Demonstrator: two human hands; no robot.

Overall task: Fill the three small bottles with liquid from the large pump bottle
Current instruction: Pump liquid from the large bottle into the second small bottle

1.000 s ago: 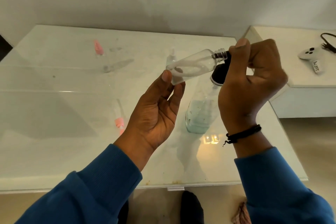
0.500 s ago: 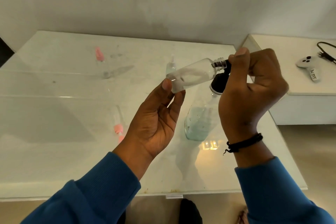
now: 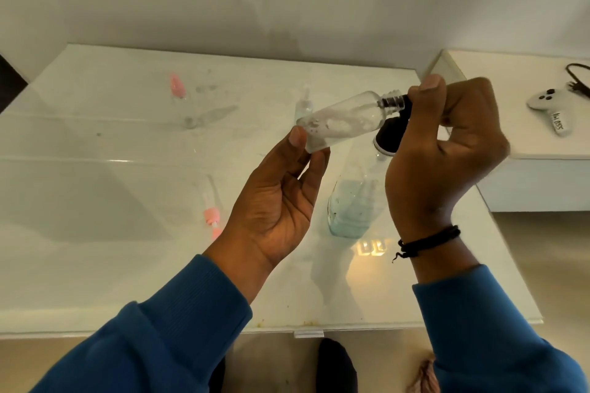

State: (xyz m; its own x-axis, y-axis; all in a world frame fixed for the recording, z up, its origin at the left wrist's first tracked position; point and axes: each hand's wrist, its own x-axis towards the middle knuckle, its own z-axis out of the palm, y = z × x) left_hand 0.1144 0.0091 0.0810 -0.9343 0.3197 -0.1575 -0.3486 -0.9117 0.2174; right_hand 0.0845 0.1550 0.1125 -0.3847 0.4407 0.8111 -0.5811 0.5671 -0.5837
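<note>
I've got a small clear bottle (image 3: 343,120) up in the air over the glass table (image 3: 95,265), lying nearly on its side. Its long axis runs from its base, low & toward my left, up to its threaded neck, high & toward my right. My left hand (image 3: 281,201) holds the base end w/ thumb and fingertips only, palm up, rest of the fingers loosely curved. My right hand (image 3: 447,150) is curled round the black pump head (image 3: 391,134) of the large pump bottle (image 3: 354,204), thumb pressed on top; the nozzle sits right at the small bottle's mouth, touching or just inside, can't tell which.

The large bottle stands on the table directly below, about a third full of pale blue liquid. Inside the small one I see a whitish smear, prob foam or liquid, not much.

So the mouth points at my right hand, and that lineup is what the next pump depends on: neck must stay on the nozzle. Tilted this flat, liquid could run back out.

Other small bottles sit further off: one w/ a pink cap (image 3: 177,89) far left, one lying w/ a pink cap (image 3: 212,218) near my left wrist.
</note>
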